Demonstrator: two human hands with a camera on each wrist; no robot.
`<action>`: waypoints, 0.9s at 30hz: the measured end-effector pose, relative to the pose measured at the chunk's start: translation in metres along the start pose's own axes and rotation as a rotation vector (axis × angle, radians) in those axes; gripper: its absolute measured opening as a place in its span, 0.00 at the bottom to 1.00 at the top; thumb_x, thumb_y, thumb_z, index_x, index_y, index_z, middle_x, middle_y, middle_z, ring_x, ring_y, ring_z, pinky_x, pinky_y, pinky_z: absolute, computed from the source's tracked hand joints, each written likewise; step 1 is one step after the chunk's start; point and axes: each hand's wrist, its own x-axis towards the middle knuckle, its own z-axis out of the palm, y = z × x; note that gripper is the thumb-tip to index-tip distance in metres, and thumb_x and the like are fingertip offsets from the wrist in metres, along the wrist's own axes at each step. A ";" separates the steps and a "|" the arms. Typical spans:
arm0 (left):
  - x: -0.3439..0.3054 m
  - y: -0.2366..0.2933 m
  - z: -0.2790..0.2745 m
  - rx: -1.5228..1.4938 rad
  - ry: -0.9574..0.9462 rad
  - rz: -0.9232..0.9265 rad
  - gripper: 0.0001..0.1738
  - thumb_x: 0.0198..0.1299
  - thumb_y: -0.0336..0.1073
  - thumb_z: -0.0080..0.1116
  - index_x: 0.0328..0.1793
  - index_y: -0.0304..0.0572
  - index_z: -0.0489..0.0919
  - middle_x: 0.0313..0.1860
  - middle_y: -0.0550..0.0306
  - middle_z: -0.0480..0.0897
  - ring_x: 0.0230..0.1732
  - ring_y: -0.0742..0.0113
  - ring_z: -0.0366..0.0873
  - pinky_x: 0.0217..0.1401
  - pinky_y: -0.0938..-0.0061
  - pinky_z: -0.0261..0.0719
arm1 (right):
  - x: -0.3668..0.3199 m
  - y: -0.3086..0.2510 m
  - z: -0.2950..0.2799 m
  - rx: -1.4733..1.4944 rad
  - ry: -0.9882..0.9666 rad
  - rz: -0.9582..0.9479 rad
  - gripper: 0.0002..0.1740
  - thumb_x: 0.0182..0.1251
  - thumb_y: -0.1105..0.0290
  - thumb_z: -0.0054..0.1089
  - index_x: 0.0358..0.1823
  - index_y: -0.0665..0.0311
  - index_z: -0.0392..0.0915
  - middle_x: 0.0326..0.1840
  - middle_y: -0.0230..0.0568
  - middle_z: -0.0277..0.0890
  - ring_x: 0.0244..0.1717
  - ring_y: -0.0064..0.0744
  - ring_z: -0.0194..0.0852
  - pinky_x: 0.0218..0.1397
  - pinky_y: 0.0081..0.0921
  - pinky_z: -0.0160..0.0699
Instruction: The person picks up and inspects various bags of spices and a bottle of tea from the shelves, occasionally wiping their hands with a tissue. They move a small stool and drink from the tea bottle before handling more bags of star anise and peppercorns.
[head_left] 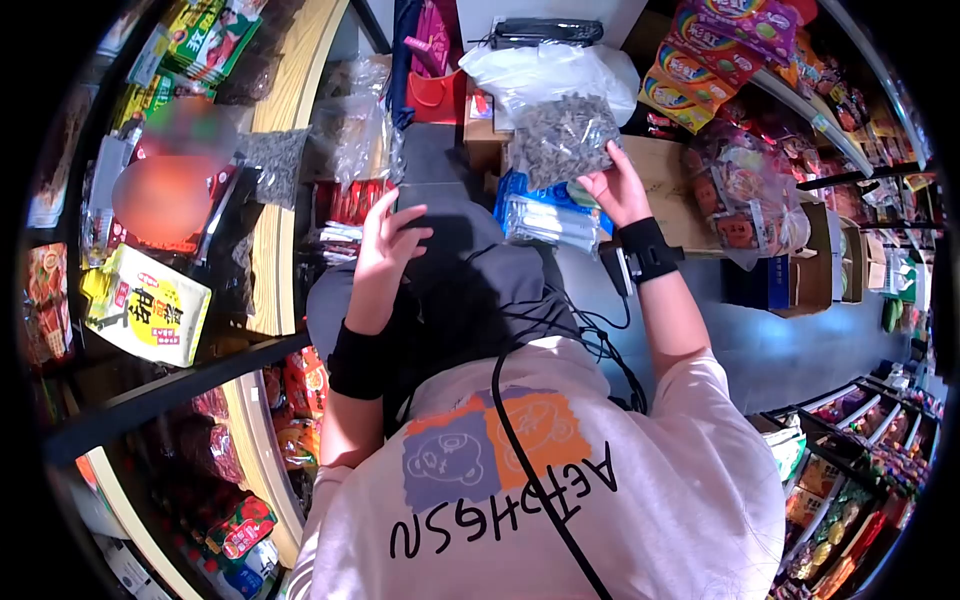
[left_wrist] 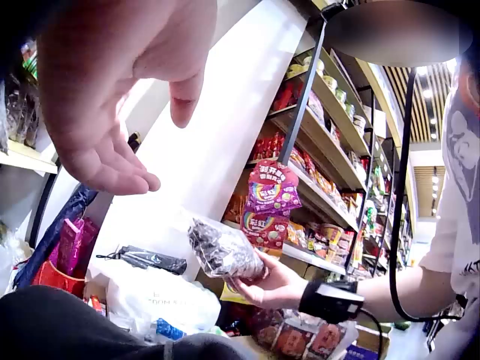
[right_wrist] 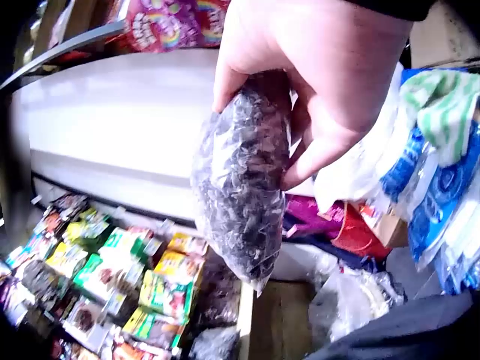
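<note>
My right hand (head_left: pixel 617 187) grips a clear plastic bag of dark dried pieces (head_left: pixel 566 140) by its edge, up in front of my knees. In the right wrist view, the thumb and fingers (right_wrist: pixel 319 161) pinch the top of the bag (right_wrist: pixel 244 172), which hangs down from them. Nothing is in my left hand (head_left: pixel 385 240), raised over my lap with its fingers loosely spread. The left wrist view shows that hand (left_wrist: pixel 124 97) apart from the bag (left_wrist: pixel 223 249). A similar bag of dark pieces (head_left: pixel 275 165) lies at the edge of the left shelf.
A wooden shelf (head_left: pixel 290 110) with packaged food runs along my left. Ahead are a white plastic bag (head_left: pixel 490 75), blue-and-white packets (head_left: pixel 545 215) and a red bag (head_left: pixel 437 95). A large clear bag of packets (head_left: pixel 745 195) sits at right. Black cables (head_left: pixel 600 340) trail beside me.
</note>
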 end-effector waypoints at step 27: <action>-0.036 0.001 -0.057 0.096 0.180 0.006 0.22 0.66 0.36 0.48 0.65 0.41 0.67 0.54 0.59 0.77 0.47 0.76 0.75 0.50 0.81 0.70 | 0.024 -0.006 -0.099 -0.237 0.190 -0.067 0.31 0.65 0.78 0.54 0.69 0.56 0.59 0.54 0.37 0.71 0.53 0.29 0.71 0.54 0.32 0.74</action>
